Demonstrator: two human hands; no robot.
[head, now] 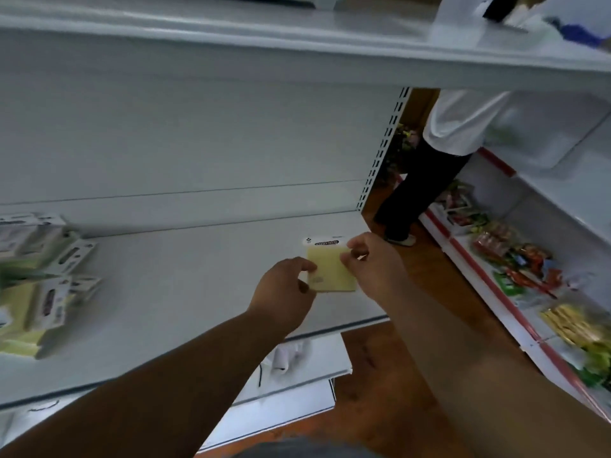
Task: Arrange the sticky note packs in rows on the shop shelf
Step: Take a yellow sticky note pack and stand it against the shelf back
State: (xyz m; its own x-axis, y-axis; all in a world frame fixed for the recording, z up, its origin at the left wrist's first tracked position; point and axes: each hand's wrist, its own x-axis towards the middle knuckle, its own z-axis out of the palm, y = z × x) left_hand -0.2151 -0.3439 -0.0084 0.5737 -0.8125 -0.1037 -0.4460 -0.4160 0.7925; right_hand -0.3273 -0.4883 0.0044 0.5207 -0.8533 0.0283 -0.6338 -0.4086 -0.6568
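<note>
Near the shelf's (pixel 198 292) right end, both hands (pixel 284 285) (pixel 373 262) pinching one yellow sticky note pack (pixel 330 269).

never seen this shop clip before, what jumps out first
Two hands meet mid-frame over the white shelf: the left hand and right hand each pinch a side of one yellow sticky note pack near the shelf's right end. A loose heap of similar packs lies at far left.

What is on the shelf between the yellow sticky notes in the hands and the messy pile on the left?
Nothing: in the head view, the white shelf is bare between the held pack and the pile.
</note>
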